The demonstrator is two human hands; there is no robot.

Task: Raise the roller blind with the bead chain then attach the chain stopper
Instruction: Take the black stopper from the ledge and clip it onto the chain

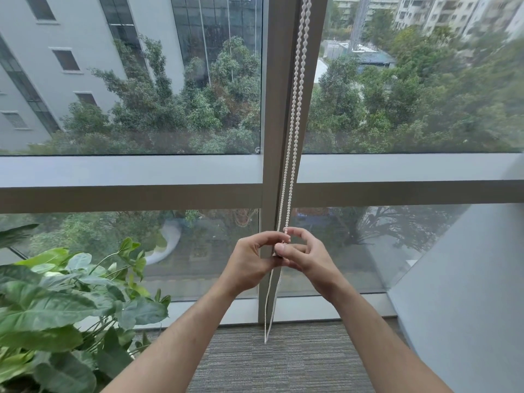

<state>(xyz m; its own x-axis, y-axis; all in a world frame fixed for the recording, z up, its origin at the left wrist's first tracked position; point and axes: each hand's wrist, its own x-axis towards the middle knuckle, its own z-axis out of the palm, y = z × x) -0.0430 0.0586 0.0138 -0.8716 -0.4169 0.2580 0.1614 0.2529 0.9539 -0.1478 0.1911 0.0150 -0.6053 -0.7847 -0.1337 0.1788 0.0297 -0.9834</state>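
Note:
A white bead chain [295, 109] hangs as two strands down the grey window mullion [279, 80], and its loop ends just above the carpet. My left hand [249, 265] and my right hand [306, 256] meet on the chain at about waist height. Both pinch the strands between thumb and fingers. A small dark piece, perhaps the chain stopper [284, 245], shows between the fingertips, mostly hidden. The roller blind itself is out of view above the frame.
A large leafy potted plant [65, 302] fills the lower left, close to my left forearm. A white wall [467, 293] angles in on the right. Grey carpet [283, 361] lies below the window's horizontal rail [127, 194].

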